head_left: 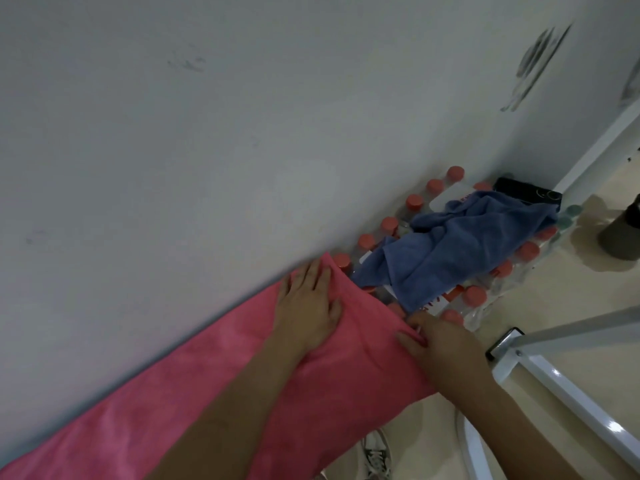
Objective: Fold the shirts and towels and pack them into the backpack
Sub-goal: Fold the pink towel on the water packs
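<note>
My L hand (pixel 308 306) lies flat on the pink towel (pixel 207 393), fingers straight, pressing near its far end by the wall (pixel 242 133). R hand (pixel 440 337) pinches the towel's edge at the corner, fingers curled on the cloth. The towel is stretched out along the wall. Just past it, a blue towel (pixel 467 244) sits crumpled on a pack of red-capped bottles (pixel 474 295) (black phone (pixel 526 195) behind it). White metal frame (pixel 554 377) at R, w/ a shoe (pixel 377 455) on the floor below.

Beige floor (pixel 554 292) carries a pack of red-capped bottles (pixel 475 295); pink towel (pixel 207 375) hides its own support.
</note>
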`<state>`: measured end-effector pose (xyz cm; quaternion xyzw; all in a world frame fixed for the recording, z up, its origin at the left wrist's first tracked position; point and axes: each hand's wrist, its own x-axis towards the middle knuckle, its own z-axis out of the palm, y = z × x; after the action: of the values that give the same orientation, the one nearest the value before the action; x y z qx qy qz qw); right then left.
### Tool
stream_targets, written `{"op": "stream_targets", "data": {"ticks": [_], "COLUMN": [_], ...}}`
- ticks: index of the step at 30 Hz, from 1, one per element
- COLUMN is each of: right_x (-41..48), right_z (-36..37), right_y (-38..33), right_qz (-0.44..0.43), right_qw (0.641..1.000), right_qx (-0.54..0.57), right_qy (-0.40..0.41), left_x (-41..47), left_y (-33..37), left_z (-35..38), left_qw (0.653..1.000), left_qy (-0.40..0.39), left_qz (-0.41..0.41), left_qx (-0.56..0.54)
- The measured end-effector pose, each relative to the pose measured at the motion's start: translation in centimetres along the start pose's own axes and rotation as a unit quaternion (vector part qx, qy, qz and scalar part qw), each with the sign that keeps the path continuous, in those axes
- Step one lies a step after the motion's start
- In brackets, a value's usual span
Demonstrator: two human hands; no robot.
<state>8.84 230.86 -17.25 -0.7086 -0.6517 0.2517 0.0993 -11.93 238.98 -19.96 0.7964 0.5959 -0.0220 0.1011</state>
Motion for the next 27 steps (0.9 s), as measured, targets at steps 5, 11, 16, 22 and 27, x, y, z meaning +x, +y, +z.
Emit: {"op": "stream_targets", "data": {"ticks": [5, 11, 16, 22, 27], "right_x": [0.4, -0.1, -0.7, -0.8, 0.9], "right_z": [-0.9, -2.3, -3.6, -4.3, -5.1], "right_y": [1.0, 0.0, -0.4, -1.4, -1.8], "right_qz": [0.004, 0.054, 0.079, 0.068, -0.118], "right_qw": [0.988, 0.914, 0.878, 0.872, 0.953], "right_qx": [0.155, 0.393, 0.455, 0.461, 0.236], "right_qy": [-0.018, -0.084, -0.125, -0.149, -0.148], "left_x": [-3.7, -8.1, -8.7, -9.5, -10.8], "left_y": [4.8, 11.0, 12.5, 12.2, 9.7], "left_z": [-1.9, -1.3, -1.2, -2.0, -2.9], "left_qw": [0.963, 0.890, 0.897, 0.882, 0.866], "left_qy": [0.088, 0.003, 0.014, 0.065, 0.114], "left_qz": [-0.017, -0.012, -0.018, -0.051, -0.041], "left_qx": [-0.255, -0.456, -0.441, -0.465, -0.485]}}
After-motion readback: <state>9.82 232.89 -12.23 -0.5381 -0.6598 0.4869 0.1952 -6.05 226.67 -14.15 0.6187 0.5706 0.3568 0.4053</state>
